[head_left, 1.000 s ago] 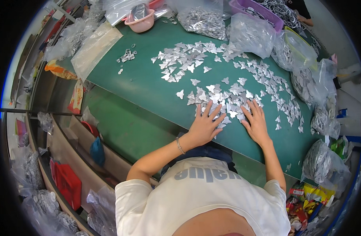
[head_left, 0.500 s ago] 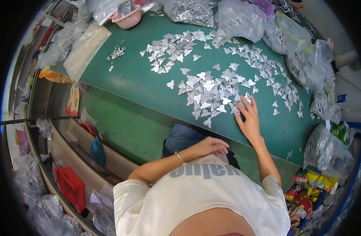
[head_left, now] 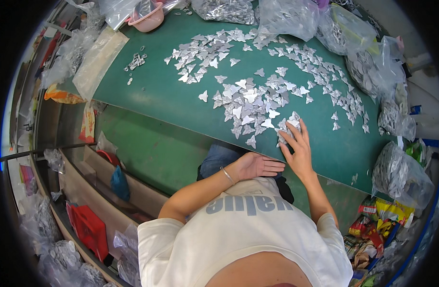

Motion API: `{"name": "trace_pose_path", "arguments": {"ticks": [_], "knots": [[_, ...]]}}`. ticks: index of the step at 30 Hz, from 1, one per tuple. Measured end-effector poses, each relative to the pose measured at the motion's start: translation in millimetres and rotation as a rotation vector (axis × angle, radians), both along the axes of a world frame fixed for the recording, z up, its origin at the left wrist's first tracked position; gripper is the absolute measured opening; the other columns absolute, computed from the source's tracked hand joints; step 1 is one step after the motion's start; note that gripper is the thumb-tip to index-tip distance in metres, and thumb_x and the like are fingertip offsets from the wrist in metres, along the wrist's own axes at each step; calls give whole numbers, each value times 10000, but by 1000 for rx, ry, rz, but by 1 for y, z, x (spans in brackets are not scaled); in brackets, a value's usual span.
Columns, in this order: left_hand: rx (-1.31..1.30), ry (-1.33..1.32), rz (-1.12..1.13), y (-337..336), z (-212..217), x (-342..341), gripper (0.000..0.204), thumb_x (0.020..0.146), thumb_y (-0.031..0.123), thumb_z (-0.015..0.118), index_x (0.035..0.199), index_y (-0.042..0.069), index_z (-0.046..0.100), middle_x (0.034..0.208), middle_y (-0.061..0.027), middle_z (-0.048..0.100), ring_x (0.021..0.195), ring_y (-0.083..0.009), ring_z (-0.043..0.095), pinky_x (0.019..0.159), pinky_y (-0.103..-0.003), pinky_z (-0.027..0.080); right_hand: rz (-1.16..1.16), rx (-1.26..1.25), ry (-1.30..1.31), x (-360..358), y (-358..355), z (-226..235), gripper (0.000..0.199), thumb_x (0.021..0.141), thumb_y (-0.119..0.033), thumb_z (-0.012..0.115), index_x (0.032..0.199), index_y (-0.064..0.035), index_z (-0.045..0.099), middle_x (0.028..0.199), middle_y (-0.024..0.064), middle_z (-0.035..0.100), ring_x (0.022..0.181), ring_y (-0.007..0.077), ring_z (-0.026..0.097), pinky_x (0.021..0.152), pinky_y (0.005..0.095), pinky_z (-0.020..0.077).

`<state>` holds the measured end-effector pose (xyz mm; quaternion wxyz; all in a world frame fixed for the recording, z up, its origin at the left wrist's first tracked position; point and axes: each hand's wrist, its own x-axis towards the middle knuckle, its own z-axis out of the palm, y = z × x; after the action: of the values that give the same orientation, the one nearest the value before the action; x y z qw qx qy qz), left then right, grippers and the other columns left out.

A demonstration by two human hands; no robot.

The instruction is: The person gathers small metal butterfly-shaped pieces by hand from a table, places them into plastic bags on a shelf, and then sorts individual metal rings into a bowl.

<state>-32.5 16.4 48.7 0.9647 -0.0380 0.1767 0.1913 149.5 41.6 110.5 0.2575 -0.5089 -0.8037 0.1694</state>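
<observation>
Left hand turned palm-up, just under the table edge; right hand drew some pieces off the pile, edgeward. Risk I see: sweeping too hard or cupping off-line spills pieces floorward. Right forearm reaches over the edge, fingers bent, loosely spread on pieces; left forearm crosses the body, palm flat, empty.

One short word in large grey lower-case letters stands across the front of the white T-shirt, upside down to the camera. The yellow packet and the red packet at the lower right bear coloured print too small to make out. The red-and-white packet at the left has markings, likewise too small to read
</observation>
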Motion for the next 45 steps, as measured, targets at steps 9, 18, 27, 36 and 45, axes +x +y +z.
{"name": "trace_pose_path", "arguments": {"ticks": [9, 18, 27, 36, 45], "knots": [[-45, -157, 47, 0, -5, 19, 635, 909, 404, 352, 1282, -107, 305, 1324, -283, 338, 1245, -379, 343, 1035, -428, 290, 45, -27, -25, -4, 10, 3, 430, 695, -197, 699, 1104, -114, 597, 1289, 99, 441, 1240, 372, 313, 1011, 528, 235], [-302, -475, 242, -12, -24, 23, 572, 903, 430, 339, 1235, -31, 407, 1272, -264, 406, 1164, -359, 424, 1011, -475, 292, 156, -97, 11, -11, -37, 4, 399, 660, -128, 675, 1053, -105, 606, 1260, 97, 462, 1233, 392, 313, 1002, 558, 230], [-103, -198, -12, -7, -29, 22, 560, 897, 391, 325, 1202, -65, 435, 1264, -236, 440, 1138, -320, 476, 957, -377, 403, 396, -173, 133, -14, -72, -12, 317, 669, -116, 692, 973, -67, 617, 1120, 78, 545, 1194, 349, 400, 1008, 543, 223], [-230, -170, -29, -19, -52, 1, 218, 839, 133, 529, 972, -36, 559, 936, -162, 616, 840, -266, 620, 771, -373, 524, 397, -15, 358, -20, -64, -5, 207, 675, 10, 658, 877, 14, 617, 928, 129, 592, 959, 307, 564, 823, 410, 436], [-338, 179, 216, -7, 52, -37, 214, 843, 111, 527, 966, -63, 550, 1026, -207, 553, 949, -316, 559, 864, -440, 478, -139, -77, 376, 6, -4, 11, 197, 771, -1, 560, 966, 15, 587, 923, 133, 600, 857, 282, 566, 745, 334, 442]]}}
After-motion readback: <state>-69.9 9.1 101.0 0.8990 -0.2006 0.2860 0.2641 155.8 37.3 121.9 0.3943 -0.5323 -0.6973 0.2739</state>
